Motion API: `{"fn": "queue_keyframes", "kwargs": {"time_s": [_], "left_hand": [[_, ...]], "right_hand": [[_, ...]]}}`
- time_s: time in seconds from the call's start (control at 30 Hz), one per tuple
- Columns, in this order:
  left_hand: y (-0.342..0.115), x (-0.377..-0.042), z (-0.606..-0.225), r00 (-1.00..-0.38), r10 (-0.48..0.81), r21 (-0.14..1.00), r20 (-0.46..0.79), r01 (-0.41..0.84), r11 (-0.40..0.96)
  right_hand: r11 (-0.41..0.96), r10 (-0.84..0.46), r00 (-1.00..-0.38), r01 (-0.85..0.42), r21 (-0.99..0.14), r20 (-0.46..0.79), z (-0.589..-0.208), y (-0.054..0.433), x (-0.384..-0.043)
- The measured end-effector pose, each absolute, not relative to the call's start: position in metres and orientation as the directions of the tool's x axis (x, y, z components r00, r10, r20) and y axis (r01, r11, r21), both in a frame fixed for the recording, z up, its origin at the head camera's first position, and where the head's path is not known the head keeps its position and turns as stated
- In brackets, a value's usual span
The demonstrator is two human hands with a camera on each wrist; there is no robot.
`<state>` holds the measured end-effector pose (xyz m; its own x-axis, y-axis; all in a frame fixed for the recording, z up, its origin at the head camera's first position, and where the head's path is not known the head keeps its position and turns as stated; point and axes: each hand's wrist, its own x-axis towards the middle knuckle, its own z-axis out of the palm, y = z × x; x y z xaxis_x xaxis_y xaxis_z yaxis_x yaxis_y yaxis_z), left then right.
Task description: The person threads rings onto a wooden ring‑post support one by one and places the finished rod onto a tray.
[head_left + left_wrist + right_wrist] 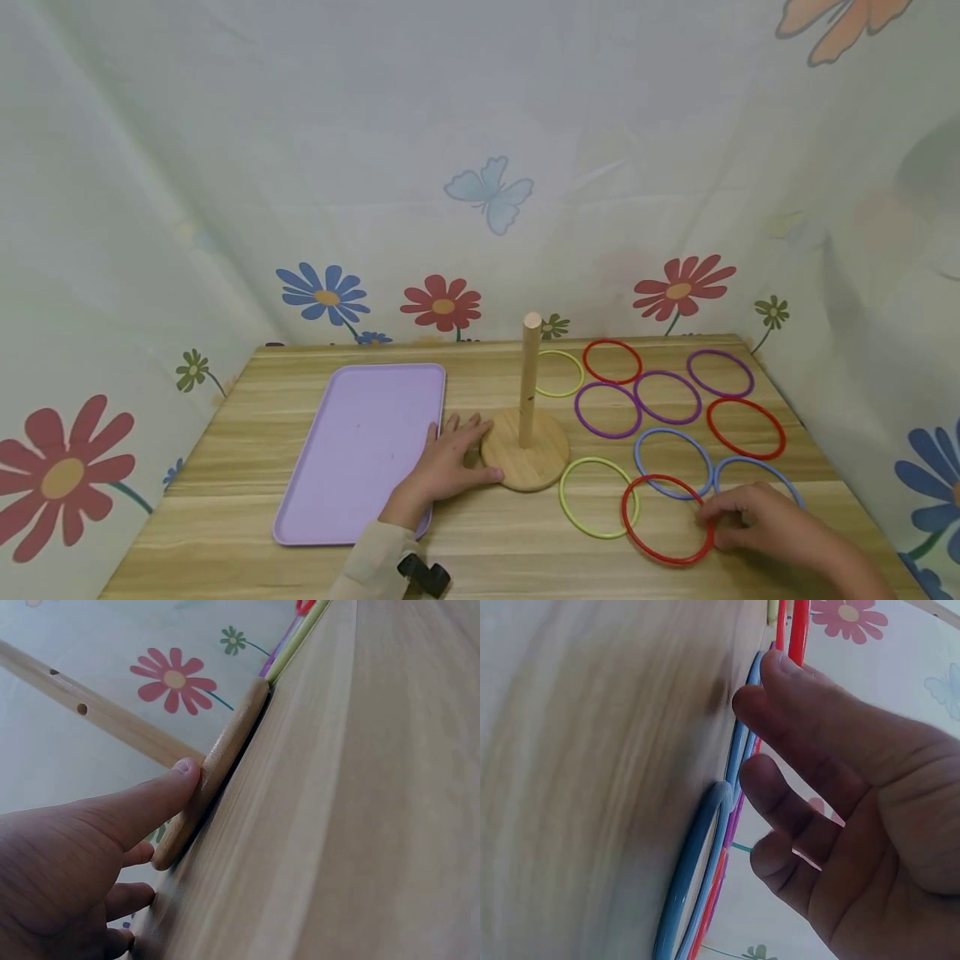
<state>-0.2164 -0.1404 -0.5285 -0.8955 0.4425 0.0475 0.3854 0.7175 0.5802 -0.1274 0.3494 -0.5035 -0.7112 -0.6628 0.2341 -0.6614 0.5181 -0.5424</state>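
Hands: left [444,464] on stand [528,400]; right [767,523] on red ring [675,563]

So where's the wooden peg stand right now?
In the head view, the peg stand is near the table's middle, right of the purple tray, with the left hand touching its base.

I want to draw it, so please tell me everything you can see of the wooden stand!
The stand is pale wood: a thin upright post on a flat round base. The left wrist view shows two small holes in the post. It stands on the table between the tray and the rings, with no ring on it. The left hand touches the base's edge.
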Motion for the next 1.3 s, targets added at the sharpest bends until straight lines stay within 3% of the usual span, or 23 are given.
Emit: {"fn": "queue_keyframes", "kwargs": {"time_s": [0.27, 0.53, 0.73, 1.03, 1.3], "left_hand": [[-0.14, -0.216, -0.528, -0.896, 0.442, 0.581, 0.044, 0.383, 0.719], [-0.141, -0.218, -0.531, -0.895, 0.443, 0.581, 0.048, 0.386, 0.717], [-0.14, -0.217, -0.53, -0.896, 0.441, 0.578, 0.051, 0.386, 0.719], [-0.141, -0.215, -0.53, -0.898, 0.438, 0.58, 0.042, 0.379, 0.721], [-0.14, -0.215, -0.528, -0.898, 0.437, 0.587, 0.046, 0.379, 0.716]], "right_hand": [[0.448, -0.658, -0.655, -0.736, -0.507, 0.371, -0.508, 0.345, -0.126], [0.532, -0.495, -0.77, -0.635, -0.56, 0.402, -0.506, 0.34, -0.122], [0.528, -0.414, -0.786, -0.618, -0.582, 0.459, -0.501, 0.335, -0.121], [0.577, -0.291, -0.848, -0.524, -0.626, 0.442, -0.5, 0.331, -0.119], [0.544, -0.275, -0.854, -0.516, -0.662, 0.441, -0.498, 0.33, -0.121]]}}
